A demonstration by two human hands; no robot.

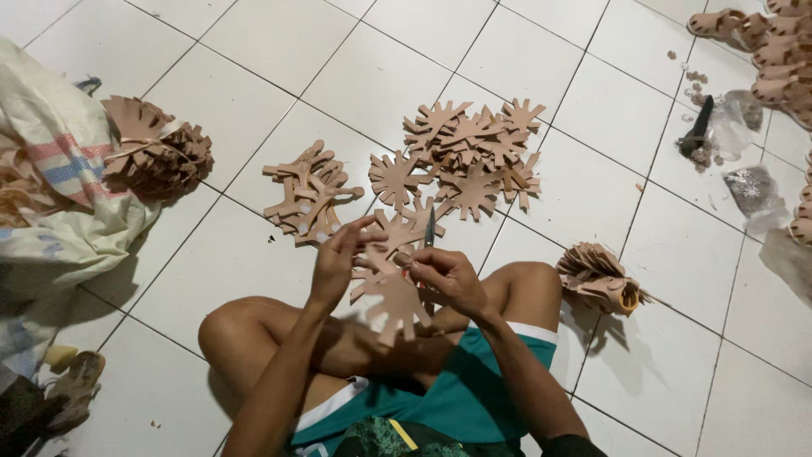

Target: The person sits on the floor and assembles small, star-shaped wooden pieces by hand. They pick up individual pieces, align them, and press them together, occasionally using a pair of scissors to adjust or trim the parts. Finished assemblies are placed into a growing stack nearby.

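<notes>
I sit cross-legged on a white tiled floor. My left hand (337, 254) pinches the upper edge of a tan, star-shaped leather cut-out (391, 279) held above my lap. My right hand (444, 278) grips small scissors (430, 228), blades pointing up and away from me, beside the same piece. Just beyond my hands lies a spread of similar tan star-shaped pieces (469, 152), and to their left a smaller heap of tan strap-like pieces (309, 195).
A tied bundle of tan pieces (156, 152) leans on a striped sack (51, 169) at the left. Another bundle (600, 278) lies by my right knee. Tan sandal parts (774, 42), clear bags (753, 190) and a black tool (699, 125) sit at the top right.
</notes>
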